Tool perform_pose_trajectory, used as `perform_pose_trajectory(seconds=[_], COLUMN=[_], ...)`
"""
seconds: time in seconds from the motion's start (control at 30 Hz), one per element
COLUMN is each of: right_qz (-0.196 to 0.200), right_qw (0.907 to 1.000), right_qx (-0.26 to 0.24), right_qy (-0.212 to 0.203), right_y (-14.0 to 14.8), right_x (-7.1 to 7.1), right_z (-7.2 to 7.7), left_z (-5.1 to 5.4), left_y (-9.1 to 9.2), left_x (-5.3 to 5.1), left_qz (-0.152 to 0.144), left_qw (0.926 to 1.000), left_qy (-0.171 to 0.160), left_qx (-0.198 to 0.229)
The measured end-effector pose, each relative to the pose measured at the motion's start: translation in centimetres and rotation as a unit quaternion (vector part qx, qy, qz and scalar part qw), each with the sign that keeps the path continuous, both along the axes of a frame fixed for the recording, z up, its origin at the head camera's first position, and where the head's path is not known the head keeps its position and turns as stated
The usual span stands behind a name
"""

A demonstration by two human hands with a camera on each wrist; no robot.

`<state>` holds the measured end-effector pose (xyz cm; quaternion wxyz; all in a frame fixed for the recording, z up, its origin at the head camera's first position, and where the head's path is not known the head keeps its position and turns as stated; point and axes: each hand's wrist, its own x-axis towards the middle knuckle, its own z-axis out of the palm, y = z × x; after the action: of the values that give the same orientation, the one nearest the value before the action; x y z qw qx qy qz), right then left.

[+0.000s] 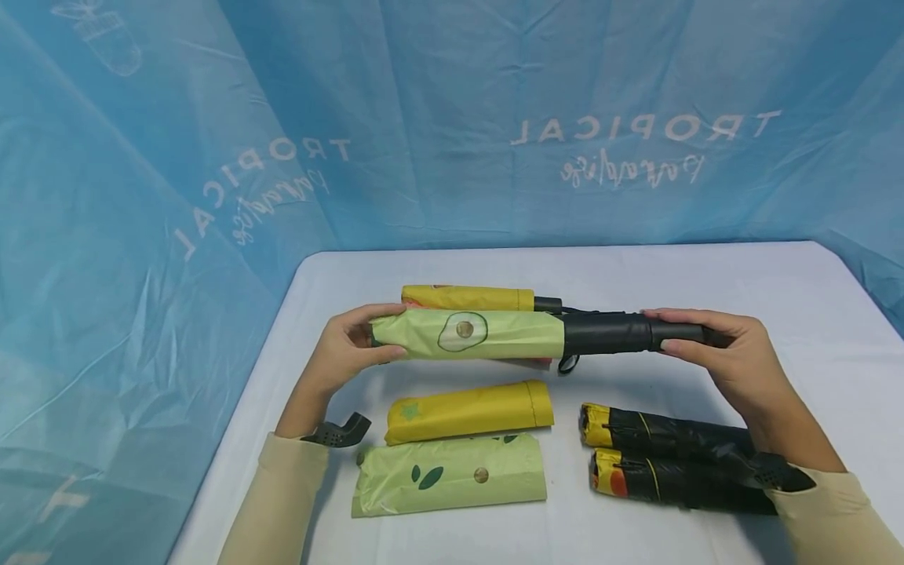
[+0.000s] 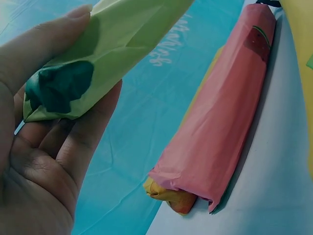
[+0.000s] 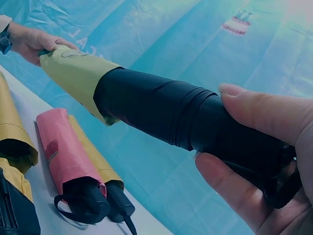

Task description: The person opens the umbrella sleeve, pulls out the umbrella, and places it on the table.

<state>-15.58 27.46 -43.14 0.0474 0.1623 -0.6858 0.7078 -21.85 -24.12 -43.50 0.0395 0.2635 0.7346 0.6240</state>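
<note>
A black folded umbrella [image 1: 607, 333] is held level above the table, its left part inside a light green avocado-print sleeve [image 1: 424, 333]. My left hand [image 1: 346, 345] pinches the sleeve's far left end between thumb and fingers. The left wrist view shows dark green fabric [image 2: 61, 85] inside or through that end. On the right, my other hand [image 1: 734, 353] grips the black handle [image 3: 244, 137], thumb on one side and fingers on the other. A black strap [image 3: 283, 191] hangs by the palm.
Behind the held umbrella lie a yellow-sleeved umbrella [image 1: 466, 297] and a pink-sleeved one [image 2: 220, 107]. Nearer are an empty-looking yellow sleeve [image 1: 469, 412] and a green sleeve [image 1: 452, 475]. Two black umbrellas with yellow ends [image 1: 678, 431] lie at the right, under my right forearm.
</note>
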Motion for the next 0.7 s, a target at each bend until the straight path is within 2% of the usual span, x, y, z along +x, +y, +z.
perform_pose_trajectory(seconds=[0.3,0.43,0.53,0.7], right_qz=[-0.001,-0.007,-0.002,0.036], right_qw=[1.0,0.9999,0.9997,0.9953], right_qx=[-0.006,-0.004,-0.023,-0.085], right_qy=[0.0,-0.007,-0.002,0.03], right_y=[1.2,2.0,2.5,3.5], right_x=[0.3,0.5,0.6,0.8], right_z=[-0.1,-0.2,-0.4,-0.6], left_z=[0.1,0.3,0.4,0.4], left_y=[-0.3,-0.3,-0.5,-0.7], left_x=[-0.1,0.1,0.2,0.2], left_qz=[0.013,0.019,0.022,0.019], left_qw=[0.9998,0.9997,0.9997,0.9998], left_qy=[-0.013,-0.008,-0.004,-0.006], left_qx=[-0.005,-0.01,-0.013,-0.005])
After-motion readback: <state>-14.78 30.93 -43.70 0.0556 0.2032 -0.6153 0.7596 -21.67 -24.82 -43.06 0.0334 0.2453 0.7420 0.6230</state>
